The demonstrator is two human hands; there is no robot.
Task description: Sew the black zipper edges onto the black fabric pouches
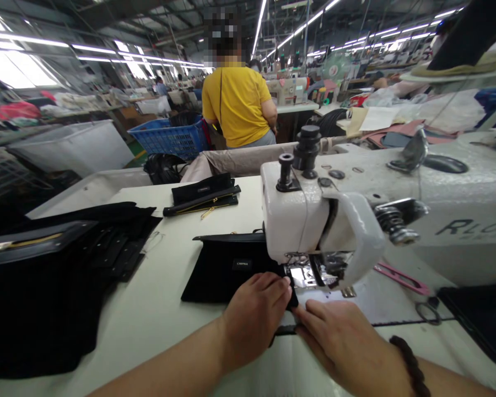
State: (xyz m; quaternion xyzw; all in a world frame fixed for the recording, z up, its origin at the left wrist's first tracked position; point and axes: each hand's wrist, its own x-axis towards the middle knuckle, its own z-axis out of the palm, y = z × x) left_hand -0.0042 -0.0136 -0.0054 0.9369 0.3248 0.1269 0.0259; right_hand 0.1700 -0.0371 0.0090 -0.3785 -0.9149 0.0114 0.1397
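Observation:
A black fabric pouch [219, 270] with a small label lies on the sewing table, its right edge beside the lit presser foot [303, 277] of a white sewing machine [300, 220]. My left hand [258, 306] rests over the pouch's lower right part, fingers curled and pressed down on it. At the same corner, my right hand [341, 336] has its fingers together, tips gripping the pouch's edge; the thumb is hidden. A dark hair tie or bracelet [409, 358] circles my right wrist.
Zippered black pieces [202, 198] lie behind the pouch. At left is a large pile of black pouches [45, 309]. Pink thread snips [403, 277] lie under the machine arm. Ahead, a person in a yellow shirt [237, 105] faces away beside a blue basket [169, 138].

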